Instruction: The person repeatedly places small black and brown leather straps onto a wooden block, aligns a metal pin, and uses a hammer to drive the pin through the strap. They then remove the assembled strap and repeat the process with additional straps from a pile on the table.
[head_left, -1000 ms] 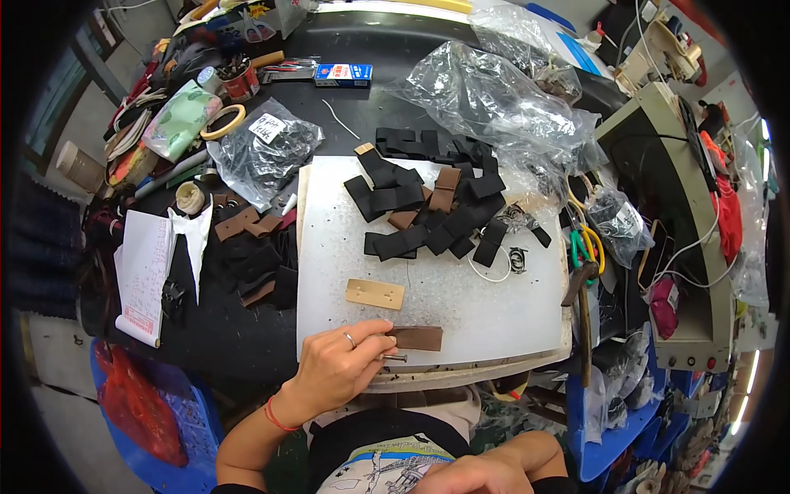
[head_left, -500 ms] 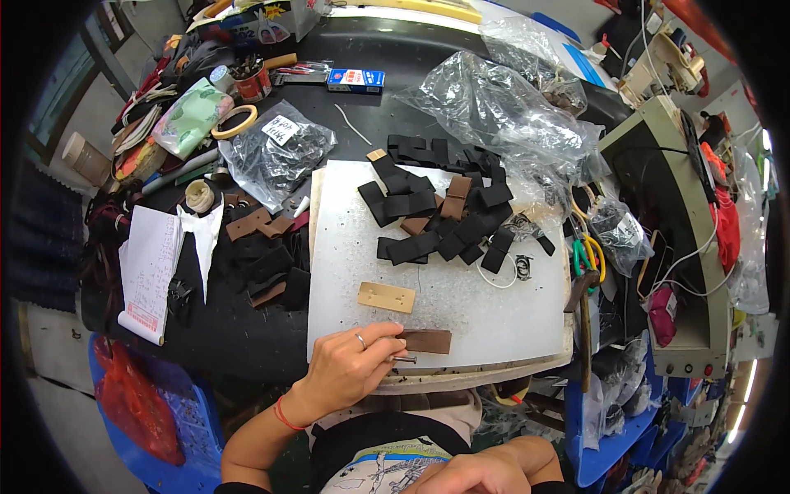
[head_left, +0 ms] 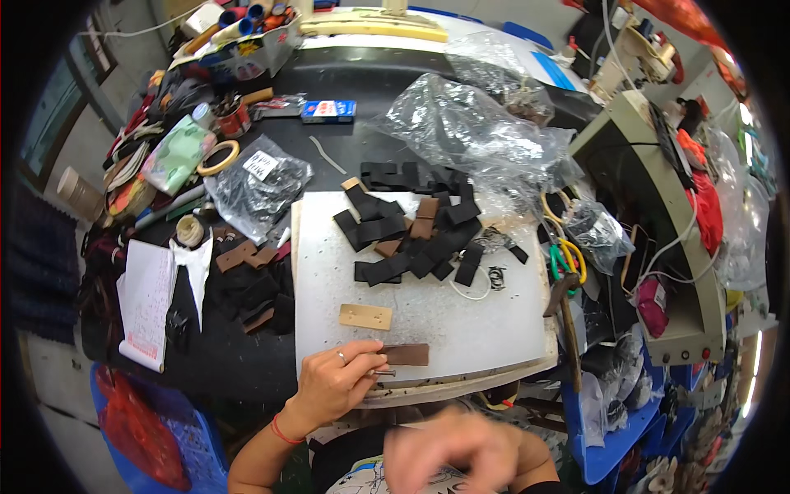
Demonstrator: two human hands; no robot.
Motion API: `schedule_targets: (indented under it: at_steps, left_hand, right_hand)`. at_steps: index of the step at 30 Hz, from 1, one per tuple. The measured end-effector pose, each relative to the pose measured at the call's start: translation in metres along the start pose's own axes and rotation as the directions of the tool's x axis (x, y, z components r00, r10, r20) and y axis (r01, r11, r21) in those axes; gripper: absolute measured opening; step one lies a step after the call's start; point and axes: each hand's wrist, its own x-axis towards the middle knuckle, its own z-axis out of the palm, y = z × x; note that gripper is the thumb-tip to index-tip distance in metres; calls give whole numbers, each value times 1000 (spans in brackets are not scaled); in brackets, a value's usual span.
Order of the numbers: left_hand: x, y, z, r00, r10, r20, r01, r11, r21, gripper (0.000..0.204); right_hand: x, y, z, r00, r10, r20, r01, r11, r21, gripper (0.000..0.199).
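My left hand (head_left: pixel 333 380) is closed at the near edge of the white board (head_left: pixel 494 337). A short thin metal rod (head_left: pixel 384 373) juts out from between its fingers. Its fingertips also meet the left end of a brown flat strip (head_left: pixel 409 355) lying on the board. Just beyond lies a tan rectangular plate (head_left: pixel 365 316) with small holes. My right hand (head_left: pixel 448 453) is in front of my body, off the board, its fingers smeared by motion. Folded black strips (head_left: pixel 383 230), with some brown ones among them, are heaped farther back on the board.
A hammer (head_left: pixel 564 300) and scissors with green and yellow handles (head_left: pixel 572 259) lie right of the board. A notepad (head_left: pixel 148 300) and more strips (head_left: pixel 267 288) are on the left. Clear plastic bags (head_left: pixel 469 123) cover the back; a grey machine (head_left: pixel 658 230) stands right.
My right hand has risen and moved a little left, now blurred. The left hand keeps its grip by the brown strip. The whole view has shifted, with the table lower and farther left.
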Motion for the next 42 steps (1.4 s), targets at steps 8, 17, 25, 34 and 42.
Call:
schedule_targets:
  at_steps: [8, 17, 25, 34, 42]
  left_hand:
    - [7, 3, -2, 999, 46, 30, -47, 998, 30, 19]
    - [4, 4, -1, 1000, 7, 24, -8, 998, 57, 15]
    - [8, 3, 0, 998, 51, 24, -52, 997, 50, 15]
    - [4, 1, -2, 998, 56, 30, -57, 997, 60, 18]
    - [-2, -5, -1, 998, -49, 30, 51, 996, -77, 56]
  right_hand:
    - [17, 47, -89, 760, -208, -616, -605, 123, -787, 27]
    - [18, 60, -88, 806, -317, -501, -492, 112, -863, 17]
    - [-5, 26, -91, 752, -313, -580, -477, 349, -807, 21]
    - [-27, 9, -55, 557, 170, -813, -649, 700, -299, 17]
    - [-23, 30, -57, 639, -62, -767, -681, 419, -601, 15]
